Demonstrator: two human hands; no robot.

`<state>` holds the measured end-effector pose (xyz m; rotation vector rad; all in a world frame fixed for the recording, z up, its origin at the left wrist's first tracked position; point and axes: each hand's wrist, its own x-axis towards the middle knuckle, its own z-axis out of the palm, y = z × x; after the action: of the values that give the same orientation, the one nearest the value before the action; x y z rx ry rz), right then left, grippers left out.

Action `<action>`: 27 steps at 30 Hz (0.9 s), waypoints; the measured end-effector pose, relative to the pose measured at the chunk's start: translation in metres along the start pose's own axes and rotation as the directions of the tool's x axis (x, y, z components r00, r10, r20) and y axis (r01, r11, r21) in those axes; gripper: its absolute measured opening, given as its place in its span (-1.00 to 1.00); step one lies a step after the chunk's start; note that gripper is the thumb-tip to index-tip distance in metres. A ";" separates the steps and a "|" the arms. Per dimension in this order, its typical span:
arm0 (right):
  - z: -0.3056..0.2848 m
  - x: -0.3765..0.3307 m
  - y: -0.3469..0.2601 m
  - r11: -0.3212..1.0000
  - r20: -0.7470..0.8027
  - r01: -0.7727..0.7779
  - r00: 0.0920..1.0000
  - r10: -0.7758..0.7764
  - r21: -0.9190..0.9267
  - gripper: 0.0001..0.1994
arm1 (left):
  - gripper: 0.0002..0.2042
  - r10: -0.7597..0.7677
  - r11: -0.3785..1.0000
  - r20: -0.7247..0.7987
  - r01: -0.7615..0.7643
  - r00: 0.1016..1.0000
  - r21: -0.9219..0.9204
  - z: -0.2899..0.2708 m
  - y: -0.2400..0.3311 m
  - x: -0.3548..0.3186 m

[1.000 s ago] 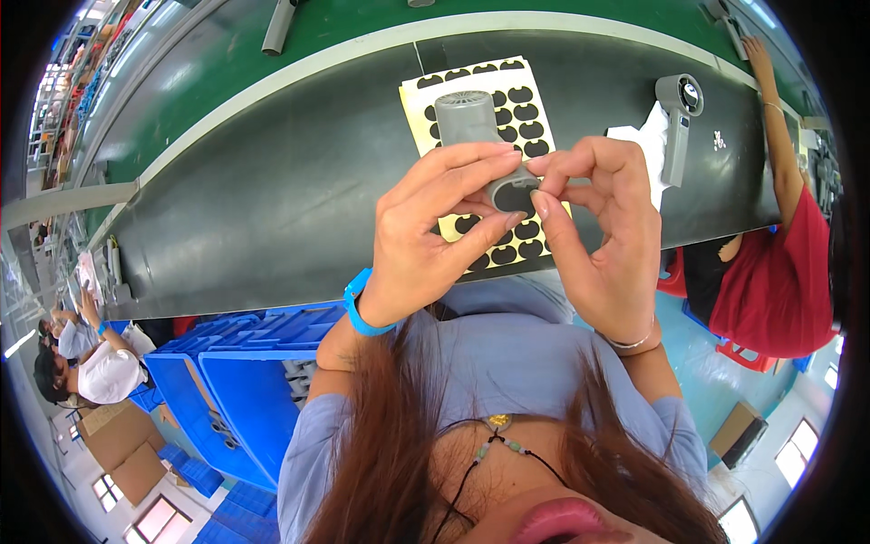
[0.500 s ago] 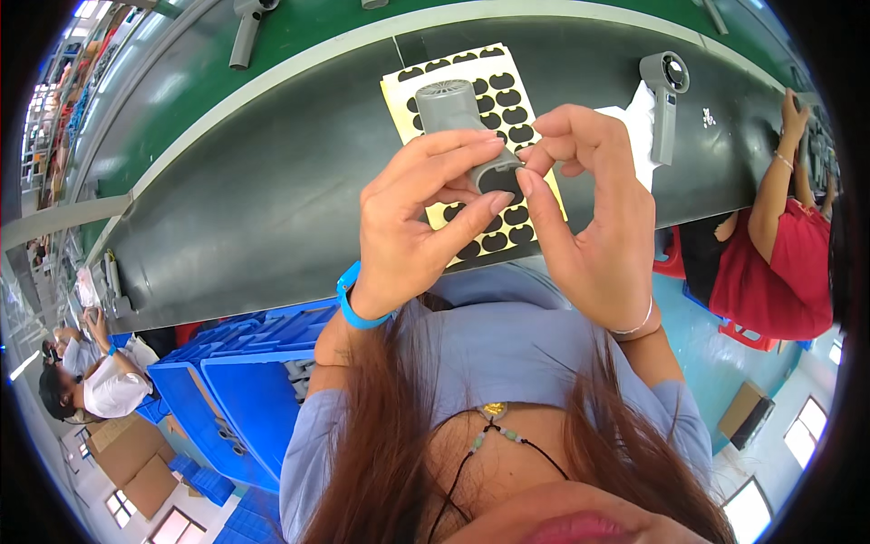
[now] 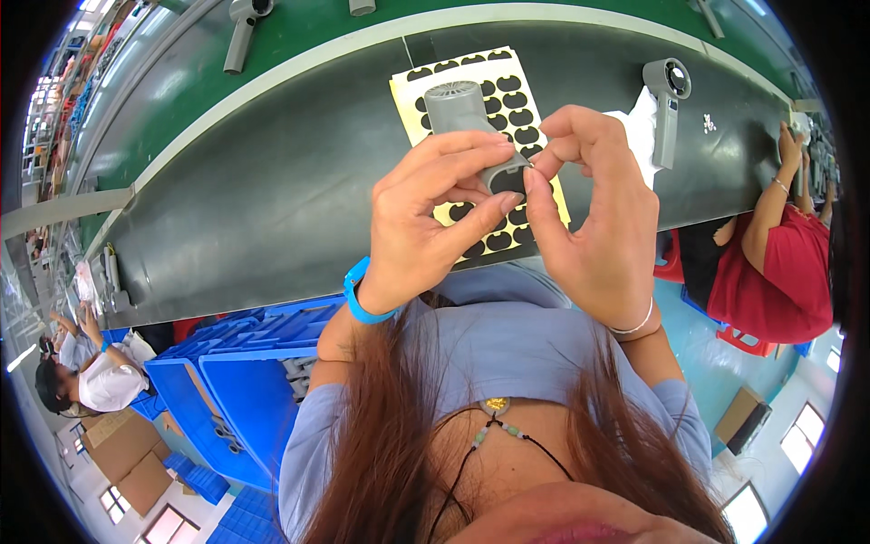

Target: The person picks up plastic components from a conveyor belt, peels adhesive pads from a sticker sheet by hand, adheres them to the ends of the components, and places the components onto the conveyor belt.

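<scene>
My left hand (image 3: 412,218) is closed around a grey handheld fan (image 3: 456,107), its fingers over the top and its thumb under the near end. The fan's round vented end points away from me, and its near end shows a dark oval face. My right hand (image 3: 598,204) pinches thumb and forefinger together at the right edge of that near end. Whatever lies between those fingertips is too small to make out. Beneath both hands is a pale yellow sheet (image 3: 405,88) with rows of black rounded stickers (image 3: 521,118), partly hidden by the fan and fingers.
On the dark work surface (image 3: 245,199), another grey fan (image 3: 666,127) lies at right on white material (image 3: 637,136). More grey fans lie on the far green strip (image 3: 308,36). Blue crates (image 3: 245,390) stand at lower left. Co-workers sit at both sides, one in a red top (image 3: 779,272).
Both hands and the fan have shifted slightly right in the picture, as has the sticker sheet. The right fingertips stay at the fan's near edge.
</scene>
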<state>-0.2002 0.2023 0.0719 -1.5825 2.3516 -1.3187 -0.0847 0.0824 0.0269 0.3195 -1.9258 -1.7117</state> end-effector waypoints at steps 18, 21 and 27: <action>0.044 0.033 0.025 0.914 0.539 -0.256 0.841 0.050 0.315 -0.49 | -0.75 0.012 0.999 -0.149 -0.017 0.989 -0.032 -0.027 -0.007 0.004; 0.055 0.048 0.027 0.936 0.516 -0.175 0.857 -0.008 0.305 -0.50 | -0.80 0.110 0.994 -0.162 -0.106 0.981 0.033 -0.032 -0.012 0.007; 0.085 0.125 0.088 0.995 0.265 0.031 0.963 -0.055 0.095 -0.43 | -0.82 0.094 0.996 -0.292 -0.087 0.952 0.036 -0.038 -0.023 0.016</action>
<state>-0.2904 0.0642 0.0122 -1.6743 2.0810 -1.1177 -0.0814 0.0390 0.0104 0.4593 -1.7160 -1.4911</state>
